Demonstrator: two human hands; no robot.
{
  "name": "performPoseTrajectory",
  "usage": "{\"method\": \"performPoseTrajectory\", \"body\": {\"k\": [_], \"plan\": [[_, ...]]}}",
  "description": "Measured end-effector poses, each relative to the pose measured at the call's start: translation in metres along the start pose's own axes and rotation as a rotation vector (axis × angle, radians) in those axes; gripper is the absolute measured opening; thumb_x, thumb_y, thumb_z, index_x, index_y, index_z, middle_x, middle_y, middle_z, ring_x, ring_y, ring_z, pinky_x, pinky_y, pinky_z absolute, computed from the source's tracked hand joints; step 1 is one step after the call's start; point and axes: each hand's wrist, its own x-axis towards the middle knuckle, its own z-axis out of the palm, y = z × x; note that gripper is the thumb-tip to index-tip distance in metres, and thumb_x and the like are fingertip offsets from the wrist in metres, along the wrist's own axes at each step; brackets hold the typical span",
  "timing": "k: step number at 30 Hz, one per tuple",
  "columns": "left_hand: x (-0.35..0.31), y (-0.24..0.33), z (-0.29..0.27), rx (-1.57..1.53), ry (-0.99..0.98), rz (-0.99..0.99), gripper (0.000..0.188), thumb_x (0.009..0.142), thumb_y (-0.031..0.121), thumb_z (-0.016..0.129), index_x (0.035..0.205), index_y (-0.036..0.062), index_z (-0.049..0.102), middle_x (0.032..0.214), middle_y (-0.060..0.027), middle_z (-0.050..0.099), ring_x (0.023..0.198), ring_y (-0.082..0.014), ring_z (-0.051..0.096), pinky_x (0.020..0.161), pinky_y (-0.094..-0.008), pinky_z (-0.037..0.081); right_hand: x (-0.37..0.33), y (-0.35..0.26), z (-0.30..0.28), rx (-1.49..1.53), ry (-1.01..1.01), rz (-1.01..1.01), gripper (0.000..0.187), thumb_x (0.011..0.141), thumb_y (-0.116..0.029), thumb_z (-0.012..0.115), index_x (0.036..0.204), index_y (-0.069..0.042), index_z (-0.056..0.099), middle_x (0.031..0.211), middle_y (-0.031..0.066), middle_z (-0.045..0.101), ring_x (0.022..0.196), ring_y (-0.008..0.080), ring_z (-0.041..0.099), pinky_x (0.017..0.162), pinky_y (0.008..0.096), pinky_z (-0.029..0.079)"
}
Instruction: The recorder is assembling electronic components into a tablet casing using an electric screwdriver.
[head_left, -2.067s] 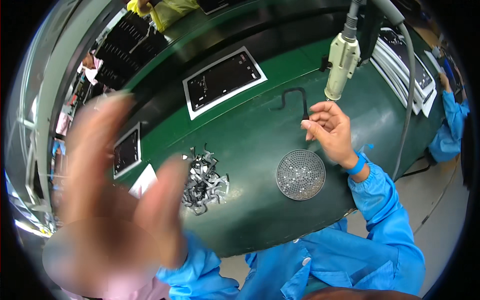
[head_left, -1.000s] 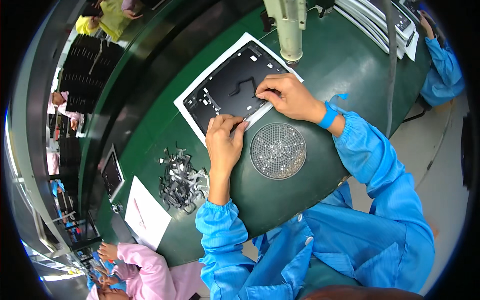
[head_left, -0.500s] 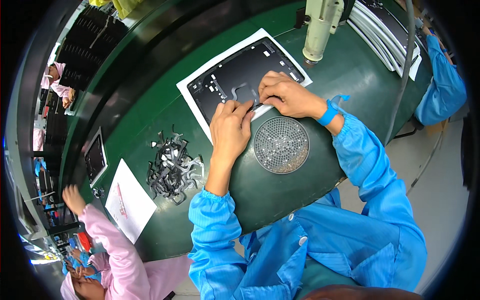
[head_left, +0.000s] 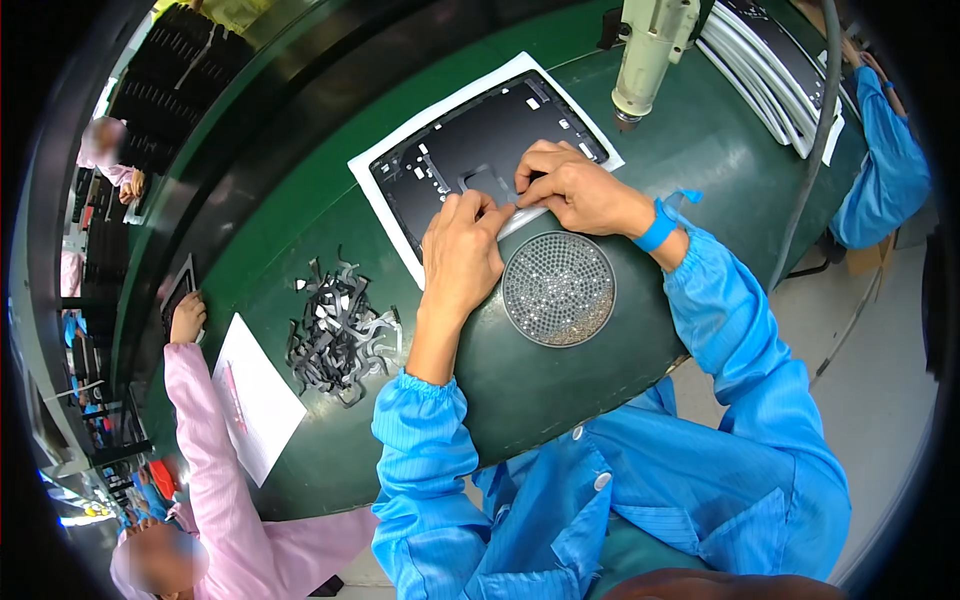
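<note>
Left hand [head_left: 462,245] and right hand [head_left: 575,190] have drawn closer together since a second ago, fingertips nearly meeting over one end of a thin bent strip [head_left: 484,170]. It lies on a black panel [head_left: 460,140] toward the near edge, partly hidden by the fingers. Both grips are narrow; whether either pinches the strip or merely presses it, I cannot tell. White backing [head_left: 387,215] borders the panel. Just nearer sits a round perforated plate [head_left: 560,345] dotted with shiny bits [head_left: 572,325]. Farther left are a heap of dark and grey strips [head_left: 340,335], white paper [head_left: 265,410] and a co-worker's hand [head_left: 188,318]. Beyond the right hand hangs a pale tool [head_left: 648,65].
</note>
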Motion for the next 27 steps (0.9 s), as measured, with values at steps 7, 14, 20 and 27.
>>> {"method": "performPoseTrajectory", "body": {"k": [7, 14, 20, 27], "plan": [[-0.002, -0.001, 0.000, 0.031, 0.012, 0.000, 0.026, 0.068, -0.002, 0.060, 0.091, 0.0081, 0.068, 0.082, -0.0054, 0.055, 0.076, -0.0239, 0.054, 0.063, -0.0356, 0.045, -0.004, -0.002, 0.003, -0.102, 0.076, -0.078, 0.015, 0.062, 0.005, 0.059, 0.074, -0.002, 0.066, 0.082, 0.0045, 0.056, 0.087, 0.0221, 0.052, 0.074, 0.0332, 0.040], [0.003, -0.004, 0.003, 0.018, 0.016, 0.026, 0.029, 0.068, 0.000, 0.058, 0.093, 0.0097, 0.069, 0.080, -0.0039, 0.053, 0.075, -0.0227, 0.052, 0.062, -0.0360, 0.045, -0.001, 0.004, 0.003, -0.167, 0.096, -0.167, 0.018, 0.058, 0.005, 0.058, 0.073, -0.002, 0.065, 0.080, 0.0040, 0.056, 0.083, 0.0219, 0.053, 0.070, 0.0329, 0.041], [0.000, -0.006, -0.005, 0.008, -0.015, 0.037, 0.030, 0.067, 0.000, 0.056, 0.093, 0.0099, 0.068, 0.081, -0.0039, 0.054, 0.076, -0.0231, 0.054, 0.060, -0.0370, 0.049, 0.001, -0.036, -0.022, -0.236, 0.383, -0.262, 0.025, 0.059, 0.006, 0.067, 0.083, -0.002, 0.064, 0.083, 0.0084, 0.057, 0.079, 0.0238, 0.056, 0.065, 0.0331, 0.046], [-0.010, 0.007, -0.012, -0.085, -0.114, 0.059, 0.033, 0.065, -0.006, 0.056, 0.093, 0.0072, 0.068, 0.082, -0.0054, 0.056, 0.076, -0.0247, 0.056, 0.067, -0.0353, 0.047, 0.000, -0.040, -0.093, -0.160, 0.986, -0.104, 0.073, 0.066, -0.007, 0.077, 0.128, 0.002, 0.040, 0.122, 0.0167, 0.047, 0.105, 0.0231, 0.052, 0.085, 0.0324, 0.045]]}}
